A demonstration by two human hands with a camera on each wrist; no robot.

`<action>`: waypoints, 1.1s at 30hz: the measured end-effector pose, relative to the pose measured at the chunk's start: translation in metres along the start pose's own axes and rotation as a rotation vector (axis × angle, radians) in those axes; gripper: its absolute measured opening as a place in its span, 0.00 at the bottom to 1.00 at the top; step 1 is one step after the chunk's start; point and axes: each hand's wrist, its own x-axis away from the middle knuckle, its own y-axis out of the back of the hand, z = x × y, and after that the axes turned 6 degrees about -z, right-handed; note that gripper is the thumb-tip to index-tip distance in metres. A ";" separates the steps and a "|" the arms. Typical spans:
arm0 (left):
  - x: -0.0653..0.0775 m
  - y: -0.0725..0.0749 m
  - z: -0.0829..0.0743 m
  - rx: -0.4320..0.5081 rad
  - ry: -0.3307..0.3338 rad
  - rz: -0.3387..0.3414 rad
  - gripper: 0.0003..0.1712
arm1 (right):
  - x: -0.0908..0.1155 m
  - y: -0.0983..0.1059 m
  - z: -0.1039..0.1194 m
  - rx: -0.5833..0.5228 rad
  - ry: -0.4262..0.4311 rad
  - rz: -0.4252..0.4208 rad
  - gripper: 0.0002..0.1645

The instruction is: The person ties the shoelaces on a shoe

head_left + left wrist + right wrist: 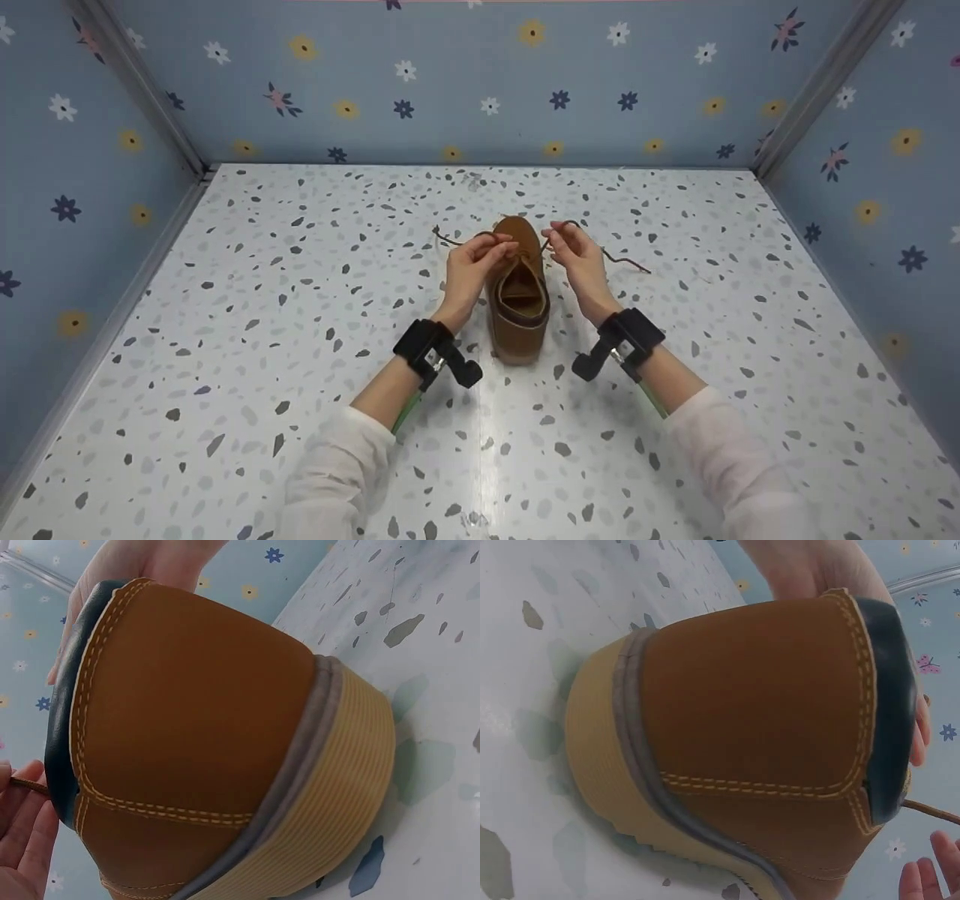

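Note:
A brown leather shoe (517,341) with a dark padded collar stands upright on its tan sole, toe pointing away from me. At the left of its lacing, my left hand (471,268) pinches one brown shoelace between thumb and fingers; the lace's loose end (448,239) trails left. My right hand (583,268) pinches the other lace on the right, and that lace's end (628,261) hangs out to the right. Both wrist views are filled by the shoe's heel (187,705), with a taut piece of lace (934,811) showing beside the collar in the right one.
The shoe stands on a white speckled tabletop (262,337). Blue flowered panels (450,75) enclose the back and both sides. Each wrist carries a black camera mount (435,351).

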 end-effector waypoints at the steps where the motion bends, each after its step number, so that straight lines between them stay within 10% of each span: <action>1: 0.000 0.000 0.000 0.001 0.002 0.000 0.13 | -0.002 0.000 -0.001 0.007 0.012 -0.014 0.21; 17: -0.005 -0.003 0.001 -0.053 -0.019 0.008 0.13 | -0.018 0.006 -0.007 0.137 -0.010 -0.073 0.17; 33: -0.018 -0.016 -0.028 -0.429 0.016 0.022 0.13 | -0.056 0.004 -0.014 0.199 0.108 0.001 0.15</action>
